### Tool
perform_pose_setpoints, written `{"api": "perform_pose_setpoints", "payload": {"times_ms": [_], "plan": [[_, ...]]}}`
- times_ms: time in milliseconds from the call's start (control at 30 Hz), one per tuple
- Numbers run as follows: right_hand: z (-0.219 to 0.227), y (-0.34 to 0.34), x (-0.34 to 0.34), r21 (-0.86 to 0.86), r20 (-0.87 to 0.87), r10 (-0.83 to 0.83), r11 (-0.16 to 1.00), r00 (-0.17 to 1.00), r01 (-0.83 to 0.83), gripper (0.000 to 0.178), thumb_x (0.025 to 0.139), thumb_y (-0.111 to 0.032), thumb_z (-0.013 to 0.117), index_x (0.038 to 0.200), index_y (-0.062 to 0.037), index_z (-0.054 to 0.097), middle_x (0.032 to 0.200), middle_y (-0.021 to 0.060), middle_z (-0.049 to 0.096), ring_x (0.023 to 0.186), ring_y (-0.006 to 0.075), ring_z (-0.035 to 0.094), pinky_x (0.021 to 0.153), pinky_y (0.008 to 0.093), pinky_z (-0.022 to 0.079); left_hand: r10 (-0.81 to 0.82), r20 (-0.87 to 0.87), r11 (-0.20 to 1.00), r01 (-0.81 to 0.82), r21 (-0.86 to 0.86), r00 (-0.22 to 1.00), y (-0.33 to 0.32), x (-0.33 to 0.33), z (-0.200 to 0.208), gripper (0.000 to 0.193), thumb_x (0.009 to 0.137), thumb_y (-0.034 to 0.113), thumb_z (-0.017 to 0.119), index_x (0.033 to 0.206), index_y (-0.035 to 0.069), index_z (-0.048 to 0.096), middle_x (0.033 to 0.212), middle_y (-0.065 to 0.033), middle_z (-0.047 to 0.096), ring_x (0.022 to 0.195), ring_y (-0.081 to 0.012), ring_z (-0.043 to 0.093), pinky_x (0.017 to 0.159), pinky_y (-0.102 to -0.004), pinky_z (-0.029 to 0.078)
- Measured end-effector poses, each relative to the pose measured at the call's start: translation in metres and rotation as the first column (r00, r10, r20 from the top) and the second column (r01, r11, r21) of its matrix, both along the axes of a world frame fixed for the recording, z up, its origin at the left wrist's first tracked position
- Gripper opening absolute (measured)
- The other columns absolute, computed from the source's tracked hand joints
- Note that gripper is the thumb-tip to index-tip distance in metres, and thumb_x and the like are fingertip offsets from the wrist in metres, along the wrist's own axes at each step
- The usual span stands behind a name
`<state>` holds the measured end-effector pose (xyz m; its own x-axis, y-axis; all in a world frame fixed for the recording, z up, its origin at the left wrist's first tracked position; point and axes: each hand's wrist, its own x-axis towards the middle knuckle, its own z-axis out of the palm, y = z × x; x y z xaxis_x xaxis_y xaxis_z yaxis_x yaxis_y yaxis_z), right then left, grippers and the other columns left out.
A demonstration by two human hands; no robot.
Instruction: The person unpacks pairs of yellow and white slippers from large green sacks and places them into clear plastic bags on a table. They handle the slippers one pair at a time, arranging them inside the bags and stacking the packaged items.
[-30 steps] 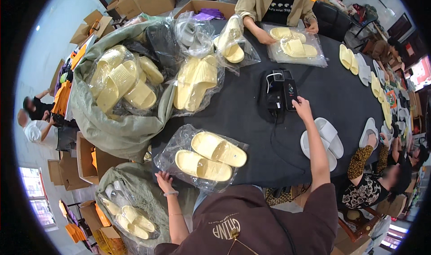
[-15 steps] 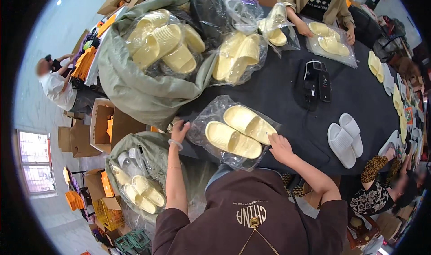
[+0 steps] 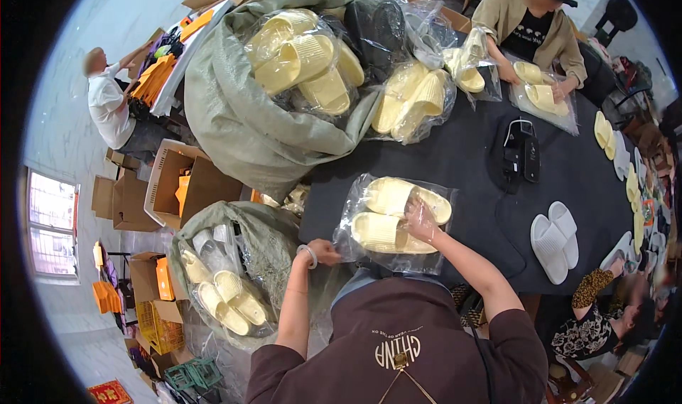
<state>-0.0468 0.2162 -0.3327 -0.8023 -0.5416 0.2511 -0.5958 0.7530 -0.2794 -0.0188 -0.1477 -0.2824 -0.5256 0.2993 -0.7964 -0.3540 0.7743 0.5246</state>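
Observation:
A pair of pale yellow slippers [image 3: 378, 230] lies side by side within a clear plastic bag [image 3: 426, 263] at the table's near edge. My left hand [image 3: 323, 252] is closed on the bag's left edge. Over the middle of the pair, my right hand [image 3: 420, 223] has its fingers curled down between the two slippers and appears to be inside the plastic; its fingertips are partly hidden.
A large green woven sack [image 3: 234, 112] of bagged yellow slippers stands at left, a smaller sack [image 3: 224, 219] below it. On the black table lie a black device [image 3: 522, 152] and white slippers [image 3: 555, 242]. Across it, another person handles a bagged pair [image 3: 543, 98].
My right hand has moved from the heel end onto the middle of the slippers. The pair has turned more level in view, and my left hand has shifted down along the bag's left edge.

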Motion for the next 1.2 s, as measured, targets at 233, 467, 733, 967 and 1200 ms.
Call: {"api": "perform_pose_setpoints", "payload": {"times_ms": [233,467,733,967,1200], "plan": [[0.014,0.011,-0.001,-0.064,0.078,0.005,0.998,0.997,0.0,0.045,0.071,-0.03,0.058,0.103,0.0016,0.062,0.114,0.0185,0.058,0.115,0.0333,0.048,0.106,0.0461,0.03,0.248,-0.857,0.925,-0.373,0.071,0.452,0.019,-0.056,-0.018,0.022,0.086,0.021,0.058,0.102,0.008,0.067,0.099,-0.0183,0.066,0.092,-0.0366,0.063,0.081,-0.0412,0.05],[0.025,0.006,0.006,-0.04,0.104,-0.027,0.999,0.994,0.031,0.052,0.067,-0.032,0.064,0.107,0.0017,0.061,0.113,0.0159,0.06,0.119,0.0303,0.047,0.106,0.0434,0.031,0.494,-0.13,0.846,-0.44,0.301,0.86,0.068,-0.141,-0.026,0.04,0.085,0.038,0.064,0.097,0.0,0.067,0.087,-0.0109,0.068,0.078,-0.0204,0.065,0.068,-0.0328,0.052],[0.03,0.013,0.002,0.122,0.141,-0.031,0.992,0.99,0.014,0.045,0.078,-0.041,0.06,0.1,-0.0023,0.062,0.109,0.014,0.061,0.107,0.0299,0.055,0.104,0.0406,0.034,0.286,-0.549,0.956,-0.196,0.217,0.785,0.042,-0.199,0.003,0.017,0.088,0.016,0.061,0.094,0.0,0.065,0.076,-0.0092,0.065,0.065,-0.0186,0.061,0.06,-0.0312,0.049],[0.023,0.015,0.002,-0.016,0.14,0.036,0.999,0.989,-0.034,0.041,0.079,-0.04,0.058,0.096,-0.0033,0.063,0.103,0.0131,0.063,0.102,0.0268,0.058,0.105,0.0405,0.032,-0.118,-0.941,0.976,-0.138,-0.168,0.316,0.044,-0.201,-0.026,0.031,0.092,0.03,0.052,0.103,0.004,0.064,0.099,-0.0217,0.063,0.091,-0.0408,0.058,0.083,-0.045,0.045],[0.022,0.02,0.004,-0.01,0.141,-0.001,1.0,0.99,0.003,0.041,0.078,-0.038,0.06,0.096,-0.0018,0.063,0.102,0.0135,0.062,0.106,0.0262,0.056,0.104,0.0424,0.032,0.523,0.0,0.844,-0.518,0.141,0.852,0.037,-0.147,0.004,0.034,0.093,0.037,0.054,0.102,0.005,0.061,0.089,-0.0101,0.066,0.086,-0.019,0.064,0.075,-0.0378,0.049]]}}
